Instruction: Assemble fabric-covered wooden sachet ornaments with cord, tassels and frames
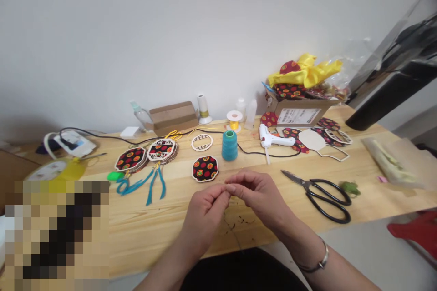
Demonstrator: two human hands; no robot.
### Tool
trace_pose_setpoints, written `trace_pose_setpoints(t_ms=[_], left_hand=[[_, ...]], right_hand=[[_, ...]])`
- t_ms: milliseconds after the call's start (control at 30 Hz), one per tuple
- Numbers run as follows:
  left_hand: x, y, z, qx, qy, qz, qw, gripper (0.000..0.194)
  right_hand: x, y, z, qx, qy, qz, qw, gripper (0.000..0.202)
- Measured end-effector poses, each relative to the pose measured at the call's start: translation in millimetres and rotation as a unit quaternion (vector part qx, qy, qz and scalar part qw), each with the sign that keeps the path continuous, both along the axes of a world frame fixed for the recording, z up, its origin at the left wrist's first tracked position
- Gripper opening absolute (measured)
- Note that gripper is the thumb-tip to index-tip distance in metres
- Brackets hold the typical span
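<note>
Fingertips meet over the front middle of the wooden table, where my left hand and my right hand are both closed in a pinch. Whatever they hold is too small or hidden to make out. Just beyond the hands lies a patterned fabric piece with a pale scalloped edge. A spool of teal thread stands upright behind my right hand. Thin dark scraps are scattered on the wood below. To the right lie black-handled scissors, blades pointing left.
A white glue gun rests behind the scissors, its black cord crossing the table. Stacked patterned pieces with teal tassels lie left. A cardboard box full of fabric stands back right. The table meets a wall behind.
</note>
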State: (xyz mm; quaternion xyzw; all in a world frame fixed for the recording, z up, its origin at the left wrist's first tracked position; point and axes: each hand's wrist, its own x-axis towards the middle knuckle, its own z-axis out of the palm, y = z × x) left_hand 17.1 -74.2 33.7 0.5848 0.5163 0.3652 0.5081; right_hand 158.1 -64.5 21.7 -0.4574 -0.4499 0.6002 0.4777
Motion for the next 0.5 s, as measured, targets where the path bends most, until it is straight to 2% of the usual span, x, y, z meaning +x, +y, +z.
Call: trace_pose_setpoints(t_ms=[167,367,500], left_hand=[[1.3,0.2,-4.0,-0.025,-0.016,-0.006,1.000,0.027],[1.9,0.1,-16.3,-0.138,-0.163,0.009,0.977,0.025],[3.9,0.6,-17.2,-0.169,-0.193,0.022,0.966,0.027]], right_hand=[[-0.4,1.1,3.5,0.005,0.003,-0.025,1.000,0.017],[-1.0,3.5,3.2,0.012,-0.009,-0.047,0.999,0.018],[-2.1,3.7,1.7,0.020,-0.004,-0.045,0.999,0.018]])
